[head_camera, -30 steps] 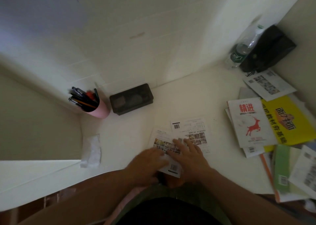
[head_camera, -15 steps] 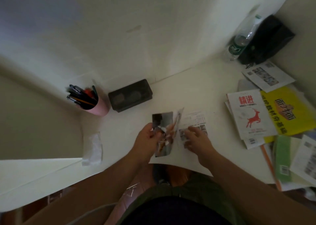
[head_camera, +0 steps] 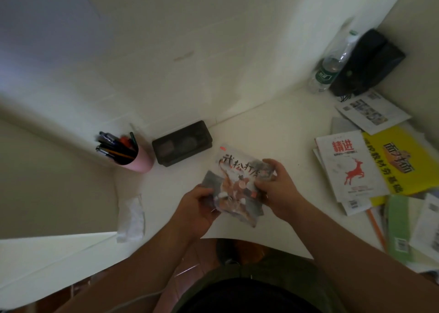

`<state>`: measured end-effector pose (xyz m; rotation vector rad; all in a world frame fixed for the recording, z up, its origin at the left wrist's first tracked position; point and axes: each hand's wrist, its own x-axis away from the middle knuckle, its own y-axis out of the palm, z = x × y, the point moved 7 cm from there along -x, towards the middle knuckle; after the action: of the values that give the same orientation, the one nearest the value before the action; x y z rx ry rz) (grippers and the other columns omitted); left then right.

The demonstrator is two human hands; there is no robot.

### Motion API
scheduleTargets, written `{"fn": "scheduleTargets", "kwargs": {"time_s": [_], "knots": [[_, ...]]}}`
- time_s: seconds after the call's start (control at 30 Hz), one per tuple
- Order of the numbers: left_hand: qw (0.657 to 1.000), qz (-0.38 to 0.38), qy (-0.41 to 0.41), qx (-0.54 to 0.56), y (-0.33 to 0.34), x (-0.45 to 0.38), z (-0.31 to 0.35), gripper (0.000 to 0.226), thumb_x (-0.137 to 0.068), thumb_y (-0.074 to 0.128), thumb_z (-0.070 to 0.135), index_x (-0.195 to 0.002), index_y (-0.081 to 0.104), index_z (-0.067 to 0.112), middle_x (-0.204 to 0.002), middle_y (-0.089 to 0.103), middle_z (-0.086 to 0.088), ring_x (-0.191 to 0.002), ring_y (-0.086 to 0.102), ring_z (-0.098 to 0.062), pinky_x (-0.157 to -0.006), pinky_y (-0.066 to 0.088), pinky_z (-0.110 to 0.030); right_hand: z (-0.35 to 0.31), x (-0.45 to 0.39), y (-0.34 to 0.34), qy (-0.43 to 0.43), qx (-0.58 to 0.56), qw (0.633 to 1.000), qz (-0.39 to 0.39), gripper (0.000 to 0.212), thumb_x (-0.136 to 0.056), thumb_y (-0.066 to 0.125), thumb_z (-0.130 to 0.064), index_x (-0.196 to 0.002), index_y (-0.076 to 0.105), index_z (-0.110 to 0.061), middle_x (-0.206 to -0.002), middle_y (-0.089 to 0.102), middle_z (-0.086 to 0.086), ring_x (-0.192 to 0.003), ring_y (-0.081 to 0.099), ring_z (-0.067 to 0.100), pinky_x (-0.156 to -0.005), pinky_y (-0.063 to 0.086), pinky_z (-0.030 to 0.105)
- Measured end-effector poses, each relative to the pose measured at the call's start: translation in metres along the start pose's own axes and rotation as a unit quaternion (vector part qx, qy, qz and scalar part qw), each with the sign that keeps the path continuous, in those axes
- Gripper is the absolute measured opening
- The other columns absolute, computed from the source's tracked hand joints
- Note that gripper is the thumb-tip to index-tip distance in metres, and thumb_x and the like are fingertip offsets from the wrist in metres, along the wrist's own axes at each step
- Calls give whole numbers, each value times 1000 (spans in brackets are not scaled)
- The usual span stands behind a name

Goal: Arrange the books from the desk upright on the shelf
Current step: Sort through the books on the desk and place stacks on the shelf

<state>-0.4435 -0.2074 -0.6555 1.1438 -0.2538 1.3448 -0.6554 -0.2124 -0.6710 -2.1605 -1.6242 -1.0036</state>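
Right, both hands are on the picture book [head_camera: 240,184], thin and glossy, and it sits lifted just above the front edge of the tabletop [head_camera: 273,127] in front of me. My left hand [head_camera: 197,205] grips its lower left corner, fingers curled under and thumb on the cover; my right hand [head_camera: 278,189] pinches the right edge, fingers wrapped round it. The cover is slick and the whole thing is floppy, more booklet than book, so I reckon the trick is to hold it by the spine side and keep it flat, not let it bow. No shelf shows from here, so I can't say where it goes yet. To stand upright, something this limp will probably want stiffer neighbours beside it. Off to my right lies the pile: a white book with a red deer [head_camera: 349,165] on top of a yellow book [head_camera: 403,160], both soft-covered and matte, with a green book [head_camera: 396,224] and loose printed sheets nearer me. At the back left stand a pink pen cup [head_camera: 140,163] and a dark rectangular box [head_camera: 181,142], smooth plastic by the look
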Motion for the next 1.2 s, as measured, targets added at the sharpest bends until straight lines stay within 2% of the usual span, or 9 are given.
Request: {"fn": "scheduleTargets", "kwargs": {"time_s": [0.2, 0.3, 0.4, 0.47, 0.6, 0.8, 0.97, 1.13, 1.2], "knots": [[964, 34, -5, -264, -9, -2, -2, 30, -96, 64, -4, -124, 68, 7, -115, 76, -17, -98, 77, -31, -75, 64, -39, -14, -22, -11, -79, 284, 956, -1, 47, -99, 71, -25, -142, 53, -36, -112, 73, 1, -95, 74, 20, -79, 65, 44], [967, 80, 10, -244, -17, -5, -1, 29, -97, 60, -8, -118, 70, 10, -110, 77, -16, -90, 78, -27, -68, 64, -38, -24, -41, -29, -156, 553, 817, 52, 51, -96, 71, -38, -144, 56, -26, -143, 55, 4, -126, 55, 29, -104, 49, 42], [965, 103, 10, -243, -20, -4, 3, 30, -97, 57, -10, -115, 69, 11, -96, 80, -9, -79, 78, -22, -62, 63, -34, -13, -57, -31, -153, 743, 651, -12, 87, -89, 76, -45, -160, 28, -33, -171, 12, -1, -150, 20, 38, -118, 33, 53], [963, 112, 10, -247, -25, -3, 4, 30, -98, 57, -10, -116, 69, 10, -93, 80, -7, -78, 79, -22, -61, 62, -33, -13, -66, -28, -138, 782, 607, -46, 105, -83, 78, -57, -162, 12, -37, -170, 5, -4, -152, 14, 38, -122, 24, 59], [960, 133, 7, -247, -39, 0, 8, 31, -97, 58, -9, -117, 68, 12, -100, 80, -8, -87, 79, -29, -70, 64, -41, -30, -76, -22, -131, 815, 563, -45, 106, -66, 83, -71, -150, 26, -40, -146, 34, 5, -137, 32, 35, -115, 28, 62], [960, 156, 3, -233, -50, -1, 8, 29, -97, 60, -8, -117, 66, 12, -97, 80, -8, -90, 78, -34, -73, 65, -46, -20, -76, -31, -53, 773, 630, -39, 105, -53, 92, -68, -133, 38, -28, -127, 39, 6, -118, 48, 30, -92, 49, 48], [952, 175, 13, -250, -57, -5, 12, 30, -94, 66, -3, -119, 68, 14, -108, 79, -12, -97, 77, -34, -88, 62, -55, -16, -66, -40, -32, 710, 702, -35, 71, -68, 91, -55, -119, 55, -22, -119, 55, 1, -96, 57, 20, -75, 47, 33], [942, 187, 37, -277, -57, -6, 18, 25, -94, 66, -1, -109, 69, 19, -103, 78, -8, -96, 75, -32, -86, 63, -50, -28, -57, -59, 28, 538, 841, -37, 72, -89, 75, -18, -150, 41, -37, -121, 62, 2, -101, 67, 29, -81, 57, 37], [941, 183, 41, -283, -55, -7, 20, 24, -95, 68, 3, -112, 68, 21, -107, 77, -8, -100, 73, -32, -91, 61, -53, -31, -49, -56, 68, 440, 893, -64, 53, -91, 62, -2, -134, 63, -32, -116, 68, 10, -96, 72, 34, -82, 64, 47]]}}
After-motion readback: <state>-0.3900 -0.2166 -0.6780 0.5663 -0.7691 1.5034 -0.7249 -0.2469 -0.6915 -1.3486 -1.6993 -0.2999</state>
